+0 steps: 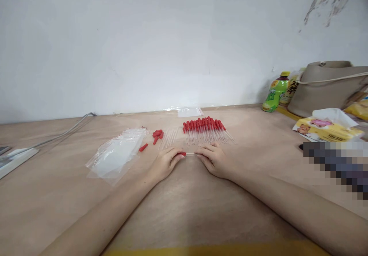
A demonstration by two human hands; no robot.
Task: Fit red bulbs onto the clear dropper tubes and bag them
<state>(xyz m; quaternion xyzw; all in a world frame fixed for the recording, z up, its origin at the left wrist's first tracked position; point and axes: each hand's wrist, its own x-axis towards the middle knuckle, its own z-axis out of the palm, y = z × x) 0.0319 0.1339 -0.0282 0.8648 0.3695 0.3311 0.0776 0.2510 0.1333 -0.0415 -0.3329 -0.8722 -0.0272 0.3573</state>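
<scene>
Between finger and thumb, my left hand [166, 162] pinches a red rubber bulb [183, 154]. A thin clear dropper tube [190, 154] runs from the bulb to my right hand [214, 159], whose fingertips are closed on its other end. Whether the tube sits inside the bulb is hidden by my fingers. Just beyond my hands lie several loose clear tubes [171, 138] and a small pile of red bulbs [157, 135]. One single red bulb [143, 147] lies apart. Behind my right hand, droppers with red bulbs [205, 127] lie in a row, tips toward me.
Clear plastic bags [117, 152] are fanned out on the left of the table [184, 217]. A grey cable [71, 127] crosses the far left. On the right stand a green bottle [275, 92], a beige bag [322, 87] and a yellow tissue pack [327, 128].
</scene>
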